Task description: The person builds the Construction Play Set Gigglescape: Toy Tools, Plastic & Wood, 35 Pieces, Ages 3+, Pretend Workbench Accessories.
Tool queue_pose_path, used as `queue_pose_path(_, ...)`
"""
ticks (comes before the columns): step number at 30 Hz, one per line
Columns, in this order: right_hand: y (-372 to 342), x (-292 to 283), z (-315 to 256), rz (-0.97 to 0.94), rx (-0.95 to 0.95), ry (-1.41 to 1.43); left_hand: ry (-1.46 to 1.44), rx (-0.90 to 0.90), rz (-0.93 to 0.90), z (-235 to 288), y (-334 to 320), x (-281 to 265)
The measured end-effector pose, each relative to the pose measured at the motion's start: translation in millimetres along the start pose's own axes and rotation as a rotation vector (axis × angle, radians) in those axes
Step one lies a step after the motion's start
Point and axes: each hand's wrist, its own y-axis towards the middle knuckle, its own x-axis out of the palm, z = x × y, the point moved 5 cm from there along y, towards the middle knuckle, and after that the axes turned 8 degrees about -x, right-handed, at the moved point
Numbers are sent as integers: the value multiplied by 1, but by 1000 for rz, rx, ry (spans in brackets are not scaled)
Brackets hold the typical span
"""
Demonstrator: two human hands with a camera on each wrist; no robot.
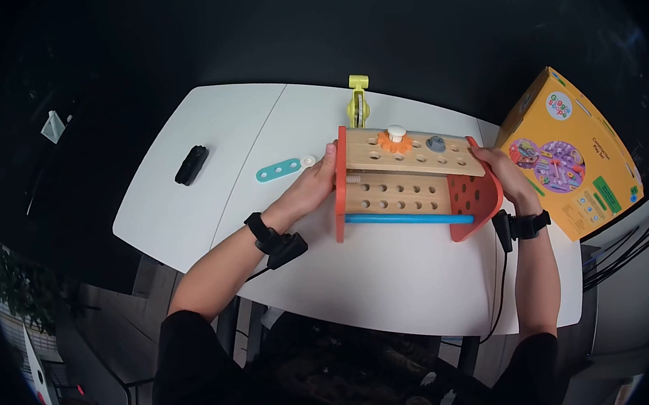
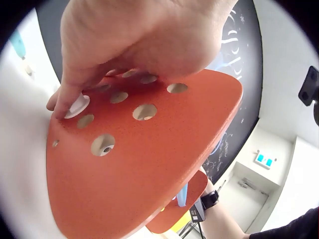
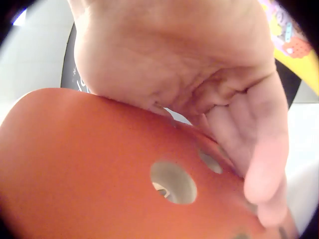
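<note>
Both hands hold a toy workbench (image 1: 382, 165) by its red side panels, over the white table. My left hand (image 1: 307, 192) grips the left panel (image 2: 164, 137), thumb at its top edge and fingers against its outer face by a white peg end (image 2: 78, 106). On the opposite side, my right hand (image 1: 511, 176) grips the right panel (image 3: 99, 159), its fingers over the holed outer face. An orange gear (image 1: 389, 144) under a white peg (image 1: 396, 131) and a grey knob-like piece (image 1: 435, 144) sit on the wooden top. A blue bar (image 1: 409, 221) spans the front.
Left of the workbench lie a teal holed strip (image 1: 279, 169) and a small white round piece (image 1: 307, 161). Behind it is a yellow-green toy piece (image 1: 358, 111). A yellow toy box (image 1: 600, 161) leans at the right; a black object (image 1: 191, 165) lies far left.
</note>
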Motion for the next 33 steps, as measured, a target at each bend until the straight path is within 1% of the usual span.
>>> queue_pose_path(1, 4, -1, 4, -5, 0, -14, -1, 0, 0, -1, 0, 2)
queue_pose_path(3, 9, -2, 11, -11, 0, -27, -93, -23, -24, -5, 1, 6)
queue_pose_path(5, 11, -5, 15, 53, -3, -60, -106, -14, -26, -9, 5, 5)
queue_pose_path(7, 10, -5, 18, 21, 22, -38, -120, -11, -31, -13, 5, 4)
queue_pose_path(9, 2, -5, 11, -7, 41, -19, -116, -119, -7, -19, 3, -5)
queue_pose_path(10, -7, -8, 7, 57, 55, 18, -116, -118, -6, -21, 5, -13)
queue_pose_path(11, -16, -12, 2, 120, 68, 56, 145, -26, 99, -20, 10, -28)
queue_pose_path(12, -22, -14, -2, 118, 67, 56, 405, 65, 202, -12, 12, -39)
queue_pose_path(13, -28, -20, -8, 205, -28, 75, 405, 62, 203, -10, 14, -47)
queue_pose_path(14, -35, -26, -16, 292, -121, 94, 528, 24, 265, -3, 14, -55)
queue_pose_path(15, -39, -27, -20, 293, -118, 96, 652, -12, 324, 1, 14, -62)
queue_pose_path(16, -46, -29, -35, 357, -291, -77, 728, 88, 361, 0, 19, -65)
queue_pose_path(17, -55, -27, -55, 417, -463, -252, 729, 90, 358, -7, 23, -67)
queue_pose_path(18, -68, -15, -79, 463, -537, -307, 891, 162, 387, -10, 27, -67)
queue_pose_path(19, -74, -4, -87, 470, -538, -308, 1052, 239, 417, -11, 32, -67)
queue_pose_path(20, -81, 8, -98, 446, -632, -356, 1054, 246, 415, -14, 38, -69)
queue_pose_path(21, -88, 20, -108, 421, -724, -405, 1095, 182, 345, -20, 46, -70)
queue_pose_path(22, -93, 32, -113, 427, -725, -408, 1135, 117, 275, -27, 53, -70)
queue_pose_path(23, -95, 46, -115, 329, -684, -362, 1136, 122, 276, -30, 56, -70)
queue_pose_path(24, -94, 59, -117, 230, -643, -314, 1154, 172, 283, -31, 56, -68)
queue_pose_path(25, -92, 65, -118, 231, -643, -314, 1172, 219, 290, -32, 55, -66)
queue_pose_path(27, -90, 86, -121, 143, -846, -319, 1148, 251, 309, -29, 48, -63)
queue_pose_path(29, -86, 102, -119, 127, -878, -289, 1124, 278, 330, -21, 37, -61)
queue_pose_path(31, -84, 114, -121, 72, -866, -264, 922, 269, 399, 2, 22, -65)
queue_pose_path(32, -84, 119, -124, 47, -874, -284, 923, 272, 398, 15, 15, -65)
queue_pose_path(33, -83, 123, -127, 50, -872, -284, 698, 292, 425, 31, 4, -69)
